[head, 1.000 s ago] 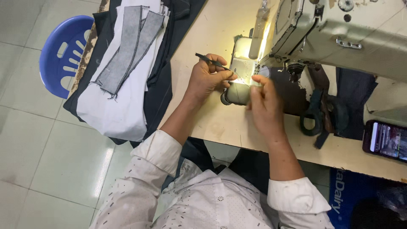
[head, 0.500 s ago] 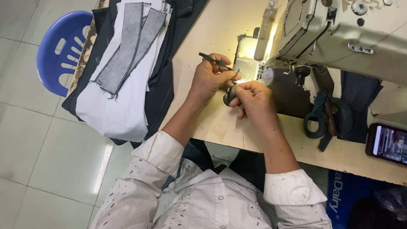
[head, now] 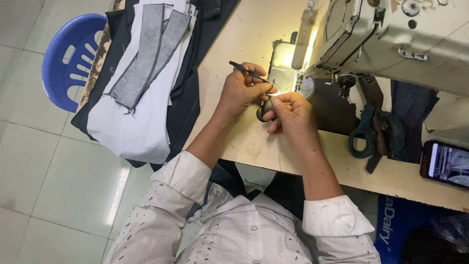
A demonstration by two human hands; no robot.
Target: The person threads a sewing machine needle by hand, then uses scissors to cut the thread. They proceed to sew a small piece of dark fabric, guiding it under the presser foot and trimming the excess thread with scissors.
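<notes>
My left hand (head: 240, 93) holds a thin dark tool (head: 247, 72), like tweezers, its tip pointing up and left. My right hand (head: 289, 113) pinches a small round metal part (head: 264, 108), perhaps a bobbin case, and the fingertips of both hands meet over it. Both hands hover above the wooden table (head: 254, 142), just in front of the lit needle area of the pale sewing machine (head: 391, 39). Dark fabric (head: 332, 110) lies under the machine arm.
A pile of dark, white and grey fabric pieces (head: 146, 83) drapes over the table's left end. A blue plastic stool (head: 68, 58) stands on the tiled floor. Scissors with blue-green handles (head: 365, 134) and a phone (head: 447, 164) lie at the right.
My right hand has come away from the machine's needle area and drawn toward the left hand, bringing the small metal part with it. The left hand keeps hold of the thin tool.
</notes>
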